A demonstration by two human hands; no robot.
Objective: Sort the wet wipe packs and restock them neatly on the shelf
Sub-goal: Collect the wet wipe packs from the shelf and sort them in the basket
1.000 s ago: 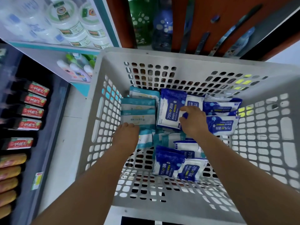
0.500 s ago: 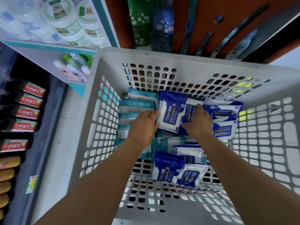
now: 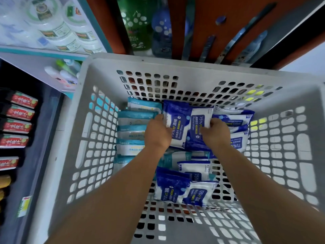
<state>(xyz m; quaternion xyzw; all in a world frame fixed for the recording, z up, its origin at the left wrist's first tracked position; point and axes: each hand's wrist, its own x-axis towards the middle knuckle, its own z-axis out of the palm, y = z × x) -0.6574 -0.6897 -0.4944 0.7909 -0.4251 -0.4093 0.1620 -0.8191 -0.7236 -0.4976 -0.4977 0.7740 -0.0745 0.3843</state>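
Inside a grey perforated basket [image 3: 98,106] lie several wet wipe packs. Teal-and-white packs [image 3: 133,120] are lined up along its left side. Dark blue 75% alcohol wipe packs [image 3: 233,120] sit at the back right, and more blue packs [image 3: 182,189] lie nearer me. My left hand [image 3: 157,133] grips the left edge of a blue alcohol wipe pack [image 3: 182,124] in the middle. My right hand [image 3: 215,132] pinches the white right side of the blue pack next to it, and the two packs overlap.
A dark shelf on the left holds red-labelled packs [image 3: 19,111] in a column. Above it, a white shelf [image 3: 44,55] carries round white tubs [image 3: 58,30] and small bottles [image 3: 68,67]. Green and blue bottles [image 3: 149,27] stand behind the basket against an orange-brown panel.
My left hand left the teal packs and moved right onto the blue pack's left edge. My right hand shifted along the packs' right side. The view has moved closer.
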